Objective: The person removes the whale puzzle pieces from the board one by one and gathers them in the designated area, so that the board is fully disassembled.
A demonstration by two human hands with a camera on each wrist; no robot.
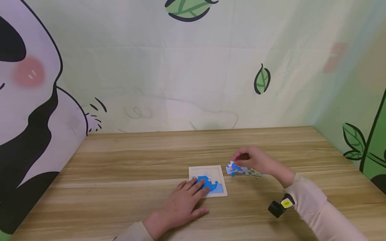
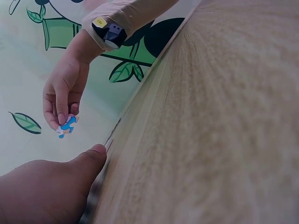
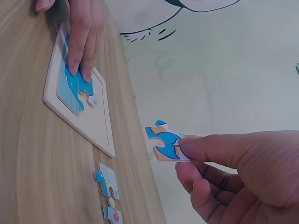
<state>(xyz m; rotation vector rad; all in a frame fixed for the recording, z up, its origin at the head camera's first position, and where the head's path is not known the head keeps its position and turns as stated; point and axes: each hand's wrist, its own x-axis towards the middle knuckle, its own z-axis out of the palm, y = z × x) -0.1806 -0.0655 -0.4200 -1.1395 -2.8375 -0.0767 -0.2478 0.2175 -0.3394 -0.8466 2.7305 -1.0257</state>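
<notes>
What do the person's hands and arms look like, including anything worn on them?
The left hand and right hand wear no gloves. The left sleeve and right sleeve are long, plain and pale cream. At the right wrist sits a small, boxy black camera with a yellow label; the print on it is too small to read.
</notes>
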